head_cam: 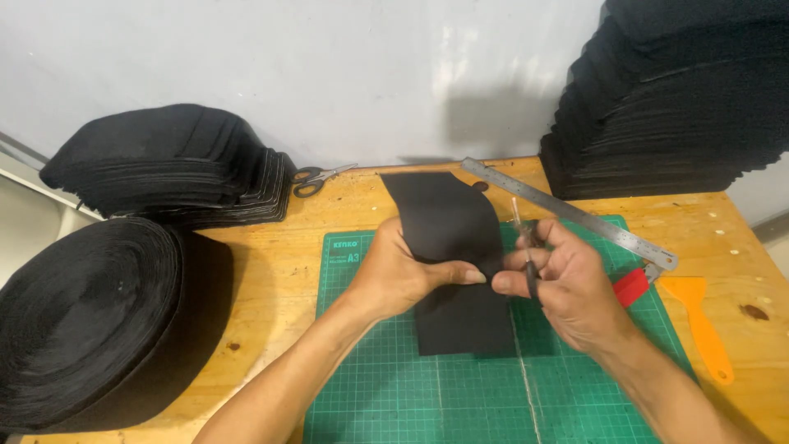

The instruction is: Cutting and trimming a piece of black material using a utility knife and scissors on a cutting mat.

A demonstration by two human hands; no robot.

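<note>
Your left hand pinches the black strip above the green mat; your right hand grips small scissors. The blades may nick your left fingertips, which are very near.

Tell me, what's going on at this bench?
A person works over a green cutting mat. The left hand pinches a strip of black fabric, and the right hand holds small scissors at its edge. A steel ruler, an orange scraper and stacked black fabric lie nearby.
</note>
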